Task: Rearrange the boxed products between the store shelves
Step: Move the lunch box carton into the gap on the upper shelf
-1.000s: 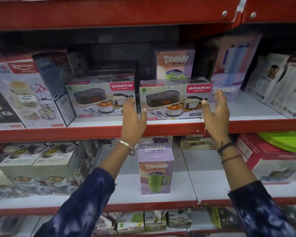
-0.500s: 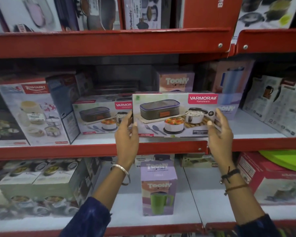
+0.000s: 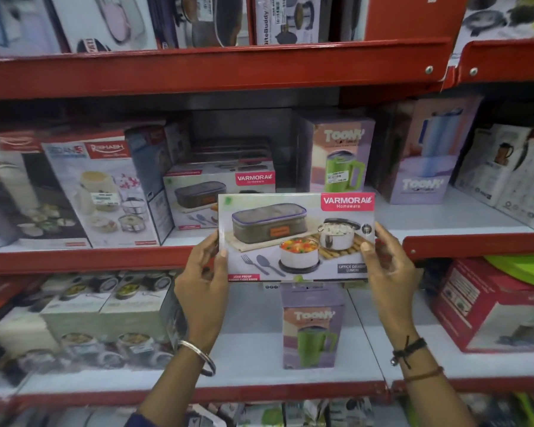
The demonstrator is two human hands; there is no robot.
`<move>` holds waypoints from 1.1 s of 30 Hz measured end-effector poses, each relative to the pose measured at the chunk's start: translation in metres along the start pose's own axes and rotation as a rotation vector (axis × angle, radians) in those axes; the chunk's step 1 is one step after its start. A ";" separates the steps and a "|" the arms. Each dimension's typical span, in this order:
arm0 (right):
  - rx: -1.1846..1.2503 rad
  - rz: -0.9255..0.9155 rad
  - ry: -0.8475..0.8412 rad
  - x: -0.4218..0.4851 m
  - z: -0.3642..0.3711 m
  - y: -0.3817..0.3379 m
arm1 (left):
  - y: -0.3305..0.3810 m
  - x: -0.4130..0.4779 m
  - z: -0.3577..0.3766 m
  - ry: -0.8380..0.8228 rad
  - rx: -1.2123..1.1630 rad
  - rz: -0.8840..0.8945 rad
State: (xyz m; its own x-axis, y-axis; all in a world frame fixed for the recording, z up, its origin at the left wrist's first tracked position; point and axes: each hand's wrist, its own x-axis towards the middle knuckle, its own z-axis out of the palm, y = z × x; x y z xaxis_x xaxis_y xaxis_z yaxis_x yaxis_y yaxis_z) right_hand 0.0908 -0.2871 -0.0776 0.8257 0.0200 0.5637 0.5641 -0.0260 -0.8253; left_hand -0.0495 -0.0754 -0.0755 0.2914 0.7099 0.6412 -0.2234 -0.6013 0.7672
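Note:
I hold a Varmora lunch box carton [image 3: 296, 237] in front of the red edge of the middle shelf [image 3: 84, 260], its printed face toward me. My left hand [image 3: 205, 278] grips its left end and my right hand [image 3: 386, 269] grips its right end. A second Varmora carton [image 3: 207, 192] stays on the middle shelf behind and to the left. A purple Toony mug box [image 3: 341, 155] stands at the back of that shelf, now exposed. Another Toony mug box [image 3: 310, 328] stands on the lower shelf below the held carton.
A Rehash container box [image 3: 105, 192] leans on the left of the middle shelf, a tall Toony bottle box [image 3: 426, 158] and white cartons [image 3: 506, 171] stand on the right. A red carton [image 3: 500, 306] and a green tray [image 3: 524, 269] sit lower right. Cookware boxes [image 3: 210, 20] fill the top shelf.
Both hands took hold of the right Varmora carton and pulled it off the middle shelf toward me and downward. The view tilted up, showing the top shelf.

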 end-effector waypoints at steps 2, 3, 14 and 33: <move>-0.014 0.016 -0.010 -0.008 0.004 0.001 | -0.005 -0.003 -0.008 -0.008 0.019 0.002; -0.020 0.026 -0.015 -0.011 0.005 0.001 | -0.006 -0.005 -0.011 -0.012 0.019 -0.003; 0.008 -0.090 -0.039 -0.013 0.043 -0.027 | -0.012 0.018 -0.038 -0.061 -0.063 0.016; -0.230 -0.244 -0.208 0.016 0.163 0.011 | -0.108 0.092 -0.045 -0.446 0.424 0.268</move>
State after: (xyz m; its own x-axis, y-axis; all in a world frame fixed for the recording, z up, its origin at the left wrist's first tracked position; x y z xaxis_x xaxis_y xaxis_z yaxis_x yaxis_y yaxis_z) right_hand 0.1094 -0.1241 -0.0829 0.6627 0.2550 0.7041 0.7489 -0.2187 -0.6256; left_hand -0.0401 0.0714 -0.0986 0.6536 0.3511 0.6705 0.0170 -0.8925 0.4507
